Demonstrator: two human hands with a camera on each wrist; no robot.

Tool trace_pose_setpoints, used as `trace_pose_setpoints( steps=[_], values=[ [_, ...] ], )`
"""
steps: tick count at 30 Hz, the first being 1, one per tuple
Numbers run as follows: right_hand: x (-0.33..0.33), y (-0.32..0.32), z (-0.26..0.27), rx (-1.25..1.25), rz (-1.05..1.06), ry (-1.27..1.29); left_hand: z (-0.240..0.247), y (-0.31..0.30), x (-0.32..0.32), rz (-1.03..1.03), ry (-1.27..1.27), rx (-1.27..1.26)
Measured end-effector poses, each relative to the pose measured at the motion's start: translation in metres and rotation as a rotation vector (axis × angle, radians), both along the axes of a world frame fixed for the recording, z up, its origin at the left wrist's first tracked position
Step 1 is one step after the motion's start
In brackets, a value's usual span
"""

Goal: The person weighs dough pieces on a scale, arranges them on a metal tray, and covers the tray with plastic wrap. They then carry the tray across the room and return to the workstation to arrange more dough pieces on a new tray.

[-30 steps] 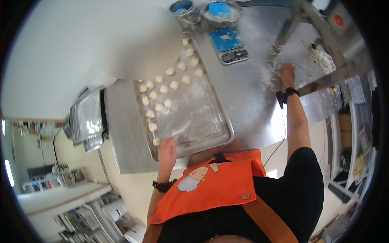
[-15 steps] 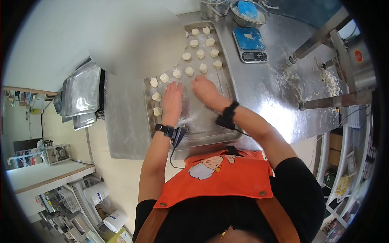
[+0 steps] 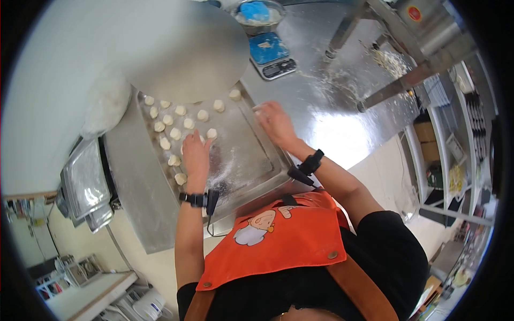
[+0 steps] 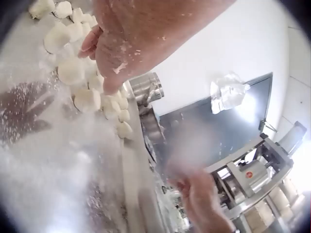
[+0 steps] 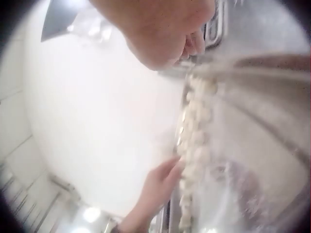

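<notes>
My left hand (image 3: 196,156) is low over the left part of a metal tray (image 3: 257,176), among rows of small pale dough pieces (image 3: 203,115). Its thumb and fingers are spread, with one dough piece partly visible between them. In the left wrist view, the thumb points down close to a dough piece (image 4: 87,100). My right hand (image 3: 276,124) is raised over the tray's right rim, its fingers loosely bent. Nothing shows in it. In the right wrist view its fingers (image 5: 193,44) are partly hidden behind the palm.
A blue-topped kitchen scale (image 3: 269,49) stands beyond the tray, near a metal bowl (image 3: 262,22) holding something blue. A steel stand (image 3: 396,88) rises at the right, with floury scraps (image 3: 391,63) around it. A blurred pale shape covers the tray's far part.
My right hand came from the floury tabletop at right to the tray beside my left hand, then back right to the rim. My left hand moved from the near corner up among the dough pieces.
</notes>
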State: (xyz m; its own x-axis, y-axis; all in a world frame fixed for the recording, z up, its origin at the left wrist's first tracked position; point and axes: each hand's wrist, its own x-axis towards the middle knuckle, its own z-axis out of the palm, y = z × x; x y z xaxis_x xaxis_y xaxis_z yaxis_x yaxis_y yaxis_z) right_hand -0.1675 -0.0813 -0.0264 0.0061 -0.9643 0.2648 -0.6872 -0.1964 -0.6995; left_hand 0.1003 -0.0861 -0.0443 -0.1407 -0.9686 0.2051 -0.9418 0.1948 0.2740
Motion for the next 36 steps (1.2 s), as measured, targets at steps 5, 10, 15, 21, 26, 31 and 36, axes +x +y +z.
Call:
trace_pose_setpoints(
  steps=[5,10,15,21,26,31,36],
  values=[
    [-0.108,0.024,-0.056,0.05,-0.42,0.323,0.016,0.066,-0.031,-0.173,0.174,0.17],
    [-0.141,0.042,-0.074,0.079,-0.369,0.529,0.008,0.117,-0.057,-0.208,0.346,0.322],
    [-0.139,0.04,-0.072,0.048,-0.358,0.537,-0.014,0.127,-0.043,-0.176,0.36,0.265],
    [-0.221,-0.017,-0.102,-0.083,-0.529,0.78,-0.016,0.129,-0.034,-0.141,0.293,0.18],
    [-0.333,-0.082,-0.111,0.112,-0.449,0.981,-0.004,0.128,-0.026,-0.104,0.225,0.27],
    [-0.311,-0.097,-0.085,0.198,-0.404,0.779,-0.007,0.1,-0.02,-0.033,0.287,0.455],
    [-0.179,-0.083,0.008,0.355,-0.229,-0.088,-0.024,0.061,-0.026,0.228,1.034,0.805]
  ],
)
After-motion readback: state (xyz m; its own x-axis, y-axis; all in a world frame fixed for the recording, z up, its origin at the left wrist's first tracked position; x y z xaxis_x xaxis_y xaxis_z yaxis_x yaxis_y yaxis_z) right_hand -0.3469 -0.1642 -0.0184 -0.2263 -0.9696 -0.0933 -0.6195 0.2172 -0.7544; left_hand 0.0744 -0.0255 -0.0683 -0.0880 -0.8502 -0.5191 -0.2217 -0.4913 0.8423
